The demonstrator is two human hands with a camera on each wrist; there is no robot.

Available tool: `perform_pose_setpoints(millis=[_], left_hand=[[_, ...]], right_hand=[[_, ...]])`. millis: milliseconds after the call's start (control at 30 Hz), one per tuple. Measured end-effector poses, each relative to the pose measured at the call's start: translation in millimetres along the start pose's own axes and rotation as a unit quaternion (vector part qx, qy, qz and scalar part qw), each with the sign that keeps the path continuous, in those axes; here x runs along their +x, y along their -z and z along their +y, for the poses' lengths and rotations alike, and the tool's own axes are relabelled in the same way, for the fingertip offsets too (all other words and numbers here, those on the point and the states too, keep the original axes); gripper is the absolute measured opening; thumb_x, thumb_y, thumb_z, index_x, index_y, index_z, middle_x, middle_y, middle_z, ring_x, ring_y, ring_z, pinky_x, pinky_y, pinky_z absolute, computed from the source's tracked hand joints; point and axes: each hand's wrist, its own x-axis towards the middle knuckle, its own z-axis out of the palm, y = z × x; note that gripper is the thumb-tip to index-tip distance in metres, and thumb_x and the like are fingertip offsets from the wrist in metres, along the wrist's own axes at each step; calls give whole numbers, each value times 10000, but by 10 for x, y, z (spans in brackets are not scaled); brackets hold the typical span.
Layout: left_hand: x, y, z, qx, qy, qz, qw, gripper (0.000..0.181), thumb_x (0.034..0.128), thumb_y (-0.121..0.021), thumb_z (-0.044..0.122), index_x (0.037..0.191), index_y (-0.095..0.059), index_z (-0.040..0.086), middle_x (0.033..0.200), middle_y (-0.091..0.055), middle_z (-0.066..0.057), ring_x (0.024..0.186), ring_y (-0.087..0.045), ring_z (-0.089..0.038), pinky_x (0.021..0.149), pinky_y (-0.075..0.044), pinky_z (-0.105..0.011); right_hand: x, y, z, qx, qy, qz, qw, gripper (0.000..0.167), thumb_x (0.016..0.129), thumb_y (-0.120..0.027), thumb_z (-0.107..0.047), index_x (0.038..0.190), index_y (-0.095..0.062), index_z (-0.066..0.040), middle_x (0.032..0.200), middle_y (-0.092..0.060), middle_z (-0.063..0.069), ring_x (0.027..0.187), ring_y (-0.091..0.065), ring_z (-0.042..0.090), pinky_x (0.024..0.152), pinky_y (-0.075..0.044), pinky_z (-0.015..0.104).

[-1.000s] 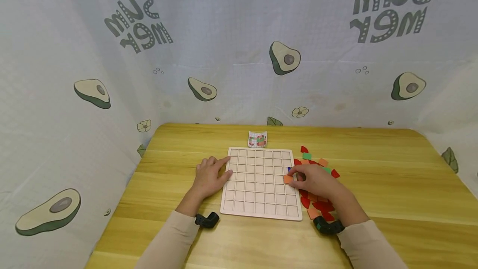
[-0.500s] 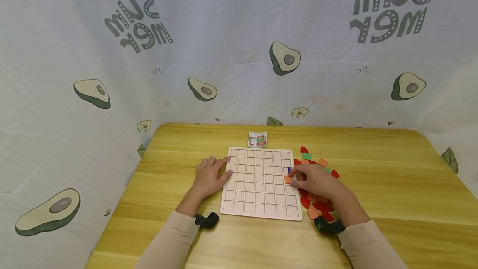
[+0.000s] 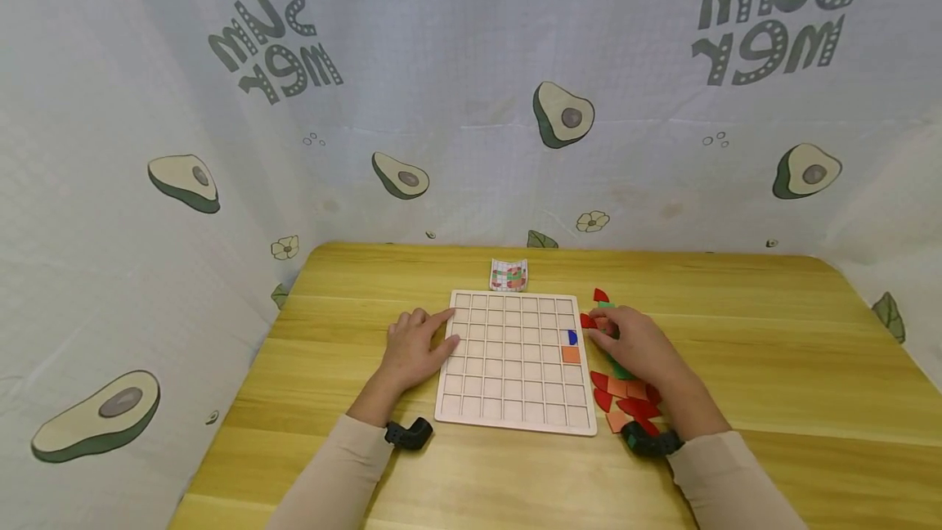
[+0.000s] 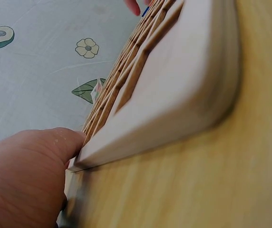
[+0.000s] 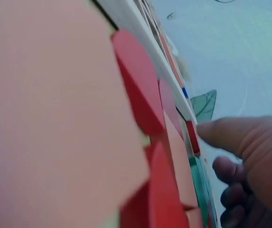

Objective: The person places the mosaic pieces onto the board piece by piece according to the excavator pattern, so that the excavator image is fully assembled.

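Grid board (image 3: 513, 362) sits flat, a bit below frame center. Orange square (image 3: 571, 355) is in its rightmost column, blue piece (image 3: 572, 338) in the cell just above. Left hand (image 3: 413, 352) rests on the board's left edge, thumb and index spread. Right hand (image 3: 636, 343) is over the loose tiles (image 3: 639, 408), right of the board; thumb and index apart, can't tell if they touch a tile. Printed card (image 3: 509, 276) lies just above the board. Avocado-print curtain (image 3: 471, 105) fills the upper frame.
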Motion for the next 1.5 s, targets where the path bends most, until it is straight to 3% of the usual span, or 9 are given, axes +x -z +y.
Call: perform_pose_setpoints(millis=[133, 267, 467, 733, 1067, 1500], left_hand=[[5, 6, 3, -1, -2, -1, 10000, 519, 984, -599, 463, 1454, -590, 244, 985, -554, -49, 834, -372, -198, 744, -240, -352], [6, 14, 14, 0, 12, -19, 10000, 520, 985, -598, 462, 1457, -587, 244, 995, -558, -54, 844, -379, -202, 748, -241, -353], [4, 7, 8, 6, 7, 7, 10000, 521, 983, -598, 465, 1455, -589, 242, 1004, -564, -56, 854, -387, -205, 751, -244, -352], [-17, -6, -1, -18, -14, 45, 10000, 519, 982, -599, 465, 1451, -593, 242, 989, -565, -48, 849, -389, -197, 748, -246, -350], [-2, 8, 4, -14, -17, 62, 10000, 515, 982, -605, 460, 1450, -594, 245, 978, -558, -44, 851, -393, -201, 753, -248, -350], [-1, 17, 14, -80, 29, 29, 10000, 513, 984, -605, 454, 1455, -588, 252, 984, -561, -42, 842, -380, -191, 758, -246, -352]], right_hand=[[13, -21, -6, -393, 218, 112, 9989, 446, 955, -713, -292, 1333, -664, -60, 877, -614, 72, 830, -553, 243, 748, -489, 414], [-3, -24, -17, -435, 328, 158, 9984, 337, 940, -733, -277, 1211, -718, -77, 940, -655, 90, 854, -582, 244, 791, -525, 467], [-17, 4, -1, -146, 269, -94, 9995, 273, 920, -759, -260, 1103, -726, -60, 793, -545, 23, 766, -490, 179, 686, -410, 325], [-111, 89, -100, 81, 456, -401, 9981, 215, 913, -769, -256, 1043, -717, -93, 749, -513, -12, 685, -451, 144, 617, -372, 274], [-234, 130, -333, 614, 291, -1542, 9857, 199, 890, -792, -320, 971, -675, -181, 721, -539, -33, 623, -484, 125, 558, -366, 247], [-259, 98, -372, 447, 576, -1566, 9850, 228, 861, -817, -312, 871, -624, -192, 690, -507, -51, 622, -471, 111, 578, -363, 254]])
